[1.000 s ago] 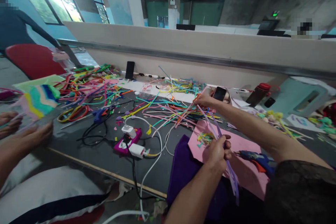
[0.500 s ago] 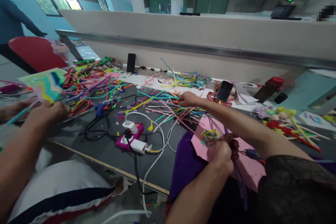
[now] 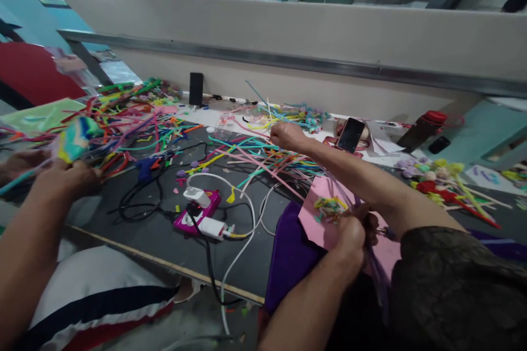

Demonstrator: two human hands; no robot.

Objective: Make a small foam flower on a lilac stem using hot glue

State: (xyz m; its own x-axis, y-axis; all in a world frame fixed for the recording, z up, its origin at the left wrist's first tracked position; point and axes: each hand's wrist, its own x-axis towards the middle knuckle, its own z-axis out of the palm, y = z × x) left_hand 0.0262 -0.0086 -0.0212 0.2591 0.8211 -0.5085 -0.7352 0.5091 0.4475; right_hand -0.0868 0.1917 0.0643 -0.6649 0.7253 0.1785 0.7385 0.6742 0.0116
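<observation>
My left hand (image 3: 352, 236) is closed around purple pipe cleaners (image 3: 376, 274), whose ends stick out above and below the fingers. Under it lies a pink sheet (image 3: 315, 230) with a small heap of cut coloured pieces (image 3: 329, 207). A metal-tipped tool (image 3: 387, 233) on the sheet is partly covered by my right forearm. My right hand (image 3: 286, 136), reaching across from the right, is closed at the far side of a loose pile of coloured pipe cleaners (image 3: 267, 162). Whatever its fingers hold is hidden.
A pink power strip (image 3: 197, 211) with white plugs and cables lies left of me, near a blue glue gun (image 3: 144, 170). At the left, a co-worker's hand (image 3: 69, 181) holds a colourful piece. Phones (image 3: 349, 135), a bottle (image 3: 424, 131) and pipe-cleaner flowers (image 3: 432, 181) stand or lie farther back.
The view has shifted slightly down and to the right. Both of my hands keep nearly the same places, the left still on the purple pipe cleaners, the right at the pile.
</observation>
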